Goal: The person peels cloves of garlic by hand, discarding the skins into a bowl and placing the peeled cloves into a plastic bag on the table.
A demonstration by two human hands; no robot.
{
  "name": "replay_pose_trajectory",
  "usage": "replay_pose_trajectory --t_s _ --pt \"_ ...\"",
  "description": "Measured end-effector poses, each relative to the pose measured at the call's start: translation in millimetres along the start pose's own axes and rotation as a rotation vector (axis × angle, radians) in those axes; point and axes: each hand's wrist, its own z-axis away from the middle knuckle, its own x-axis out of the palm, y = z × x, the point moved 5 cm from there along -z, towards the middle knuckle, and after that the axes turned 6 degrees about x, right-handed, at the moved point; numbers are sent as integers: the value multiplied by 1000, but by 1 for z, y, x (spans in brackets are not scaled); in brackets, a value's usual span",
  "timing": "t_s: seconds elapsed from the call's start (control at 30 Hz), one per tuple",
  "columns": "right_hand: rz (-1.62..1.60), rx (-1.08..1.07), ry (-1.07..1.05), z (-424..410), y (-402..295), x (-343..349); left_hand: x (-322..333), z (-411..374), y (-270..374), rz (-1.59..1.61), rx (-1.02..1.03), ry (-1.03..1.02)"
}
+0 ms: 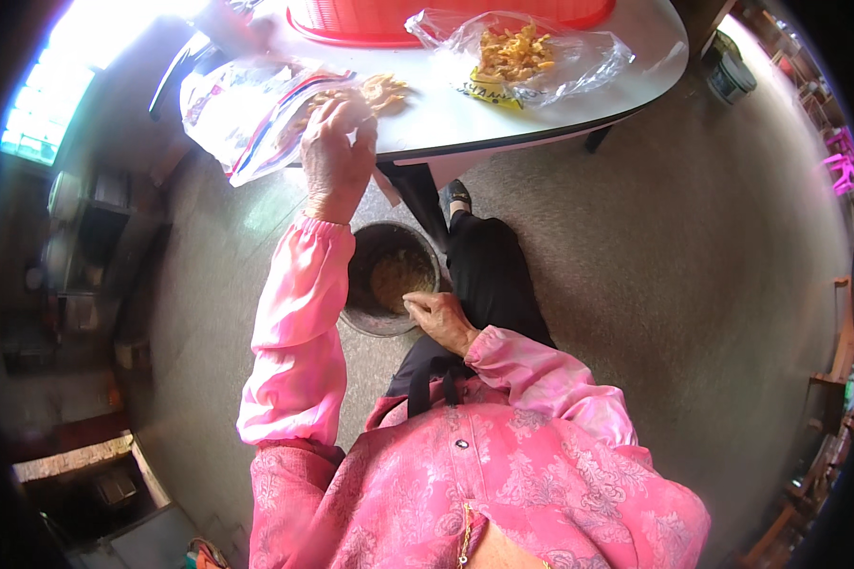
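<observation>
My left hand (338, 160) is over the table's near edge, its curled fingers at a pile of pale yellow dried-looking pieces (381, 94). These lie by the mouth of a white plastic bag (235, 117) with red and blue stripes. Whether the fingertips pinch a piece is hidden. Lower down, my right hand (441, 320) rests at the near right rim of a dark bucket (370, 321), thumb and fingers drawn together with nothing visible between them. Small brownish bits (398, 277) cover the bucket's bottom. A clear plastic bag (587, 71) holds more golden-yellow pieces (516, 53) on the right.
A red plastic basket (370, 28) stands at the back of the white table (441, 121). One dark table leg (416, 199) comes down beside the bucket and my black-trousered leg (494, 270). Another bucket (731, 78) sits on the floor at far right, with pink stools (843, 163) beyond.
</observation>
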Motion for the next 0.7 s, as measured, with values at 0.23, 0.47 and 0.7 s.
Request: replay_pose_trajectory --t_s 0.23,0.47,0.7 --pt "-186 -176 578 -25 -108 -179 29 -25 48 -2 145 -123" --pt "983 -474 651 -93 -173 -285 89 -61 63 -289 349 -378" --pt "941 -514 634 -125 -195 -314 112 -86 32 -272 353 -294"
